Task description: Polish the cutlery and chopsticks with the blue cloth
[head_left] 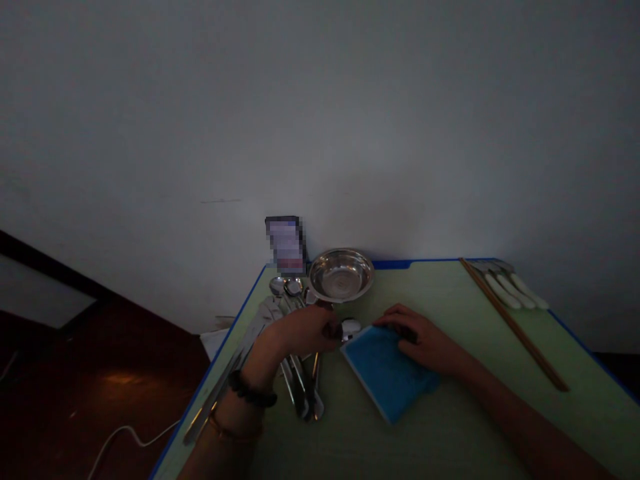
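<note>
My left hand is closed on a metal spoon, whose bowl sticks out to the right just above the corner of a blue cloth. My right hand lies flat on the far part of that folded cloth, fingers stretched out, pressing it to the table. Under and behind my left hand lies a pile of steel cutlery. A steel bowl stands just beyond both hands.
Wooden chopsticks and white-handled utensils lie at the far right of the green table. A phone leans on the wall at the back. The table's left edge drops to a dark floor with a white cable.
</note>
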`<state>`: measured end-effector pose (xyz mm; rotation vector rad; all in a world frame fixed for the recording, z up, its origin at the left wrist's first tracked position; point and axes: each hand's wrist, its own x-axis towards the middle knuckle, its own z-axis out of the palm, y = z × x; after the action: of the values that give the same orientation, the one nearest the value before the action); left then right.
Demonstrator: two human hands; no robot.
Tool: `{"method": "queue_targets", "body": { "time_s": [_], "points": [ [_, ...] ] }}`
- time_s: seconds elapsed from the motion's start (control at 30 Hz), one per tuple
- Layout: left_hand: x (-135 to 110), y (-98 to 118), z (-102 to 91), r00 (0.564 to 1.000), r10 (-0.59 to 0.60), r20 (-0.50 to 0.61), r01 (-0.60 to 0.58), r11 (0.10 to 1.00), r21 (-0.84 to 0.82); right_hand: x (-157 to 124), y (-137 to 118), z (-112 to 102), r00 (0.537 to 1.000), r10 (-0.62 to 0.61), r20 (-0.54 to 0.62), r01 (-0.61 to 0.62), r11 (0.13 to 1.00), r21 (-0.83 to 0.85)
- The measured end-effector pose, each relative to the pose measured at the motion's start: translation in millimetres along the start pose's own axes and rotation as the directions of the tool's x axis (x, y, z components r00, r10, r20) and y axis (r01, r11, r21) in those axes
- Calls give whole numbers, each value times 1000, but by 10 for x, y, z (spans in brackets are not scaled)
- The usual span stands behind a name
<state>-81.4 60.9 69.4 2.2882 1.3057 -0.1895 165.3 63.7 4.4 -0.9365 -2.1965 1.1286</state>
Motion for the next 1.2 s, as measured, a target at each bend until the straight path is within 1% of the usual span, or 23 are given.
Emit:
{"method": "queue_targets", "body": {
  "time_s": [0.27,0.53,0.7,0.77,0.87,0.97,1.03,1.07,1.1,1.2],
  "points": [
    [1,-67,-37,999,24,-40,-28,994,-103,6,9,4,1000,-16,5,16,1000,-8],
    [9,-61,-61,991,93,-93,-113,963,-244,-12,-9,0,1000,-16,9,16,1000,-20],
    [-35,-70,-120,991,74,-115,-106,948,-300,3,-13,-9,999,-29,17,30,999,-42],
    [-57,-71,-144,991,69,-115,-102,944,-313,-5,-62,-37,998,-16,55,20,997,-74],
    [-69,-51,-152,993,76,-89,-101,937,-333,-66,-183,-106,984,62,164,-35,986,-163],
    [-46,-21,-117,994,102,-34,-107,925,-364,-176,-307,-166,946,159,281,-79,957,-278],
    [-17,-9,-80,993,115,-7,-109,918,-381,-239,-368,-178,915,220,339,-97,934,-343],
    [-1,-4,-61,993,117,1,-107,916,-388,-257,-389,-177,907,243,345,-104,922,-373],
    [14,-1,-44,993,117,7,-105,913,-394,-262,-404,-175,908,252,335,-105,911,-400],
    [41,8,-9,993,116,22,-96,904,-417,-219,-413,-202,935,200,292,-62,904,-424]
  ]
}}
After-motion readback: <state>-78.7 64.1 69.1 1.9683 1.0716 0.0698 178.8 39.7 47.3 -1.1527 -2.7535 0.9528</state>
